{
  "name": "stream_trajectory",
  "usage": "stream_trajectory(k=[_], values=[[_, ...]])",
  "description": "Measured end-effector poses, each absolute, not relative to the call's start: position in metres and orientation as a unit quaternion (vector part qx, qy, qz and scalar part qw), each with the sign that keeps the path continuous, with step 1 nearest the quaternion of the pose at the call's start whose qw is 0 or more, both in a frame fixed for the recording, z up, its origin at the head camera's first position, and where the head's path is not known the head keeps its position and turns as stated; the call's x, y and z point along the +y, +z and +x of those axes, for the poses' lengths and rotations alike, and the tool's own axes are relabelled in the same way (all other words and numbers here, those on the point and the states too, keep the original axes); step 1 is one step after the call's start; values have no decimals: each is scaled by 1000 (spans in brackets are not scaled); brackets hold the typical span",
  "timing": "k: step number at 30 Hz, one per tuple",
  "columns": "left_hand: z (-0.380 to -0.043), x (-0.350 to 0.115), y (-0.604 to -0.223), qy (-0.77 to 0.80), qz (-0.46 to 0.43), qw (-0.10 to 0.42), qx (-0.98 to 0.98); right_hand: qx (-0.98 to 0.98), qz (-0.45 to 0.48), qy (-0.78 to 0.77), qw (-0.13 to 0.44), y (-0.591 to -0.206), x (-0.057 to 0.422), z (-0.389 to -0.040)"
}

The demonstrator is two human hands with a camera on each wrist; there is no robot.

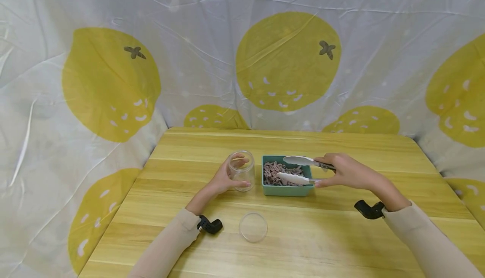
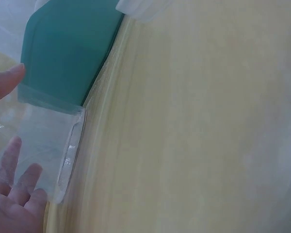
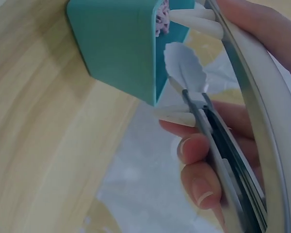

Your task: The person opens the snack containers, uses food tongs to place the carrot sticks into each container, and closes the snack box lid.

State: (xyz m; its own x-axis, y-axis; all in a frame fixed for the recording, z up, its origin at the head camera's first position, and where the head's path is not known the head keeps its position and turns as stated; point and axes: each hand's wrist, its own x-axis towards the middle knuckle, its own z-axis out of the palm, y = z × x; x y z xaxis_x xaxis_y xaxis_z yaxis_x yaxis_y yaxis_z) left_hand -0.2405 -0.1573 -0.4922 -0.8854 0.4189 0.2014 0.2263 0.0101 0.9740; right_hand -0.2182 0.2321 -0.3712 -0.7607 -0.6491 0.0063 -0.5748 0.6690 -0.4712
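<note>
A clear jar [image 1: 242, 172] stands upright and uncovered on the table, and my left hand [image 1: 226, 177] holds it with fingers behind and thumb in front. Right beside it sits a green box [image 1: 286, 191] filled with small greyish-pink twisted pieces [image 1: 274, 172]. My right hand [image 1: 342, 171] grips a pair of tongs [image 1: 320, 165]. The two white tong tips [image 1: 293, 179] are spread apart over the box, with nothing seen between them. In the right wrist view, fingers and thumb lie on either side of the tongs [image 3: 233, 165], near the box's opening.
On the wooden table [image 1: 322, 244], a clear round lid [image 1: 253, 227] lies in front of the jar. A lemon-patterned curtain [image 1: 204, 59] hangs behind the table and along its sides. Each wrist wears a black camera, like the one on the left [image 1: 209, 225].
</note>
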Motion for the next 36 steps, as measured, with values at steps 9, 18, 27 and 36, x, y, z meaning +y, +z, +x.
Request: stream_trajectory(k=[9, 18, 27, 36], values=[[-241, -157, -493, 666, 235, 71, 704, 906, -344, -217, 120, -370, 224, -227], [-242, -158, -494, 659, 241, 68, 709, 897, -357, -219, 139, -374, 220, -235], [-241, -158, -495, 662, 232, 73, 709, 892, -364, -221, 151, -378, 217, -236], [-242, -157, -493, 664, 232, 71, 708, 885, -366, -234, 168, -377, 218, -236]])
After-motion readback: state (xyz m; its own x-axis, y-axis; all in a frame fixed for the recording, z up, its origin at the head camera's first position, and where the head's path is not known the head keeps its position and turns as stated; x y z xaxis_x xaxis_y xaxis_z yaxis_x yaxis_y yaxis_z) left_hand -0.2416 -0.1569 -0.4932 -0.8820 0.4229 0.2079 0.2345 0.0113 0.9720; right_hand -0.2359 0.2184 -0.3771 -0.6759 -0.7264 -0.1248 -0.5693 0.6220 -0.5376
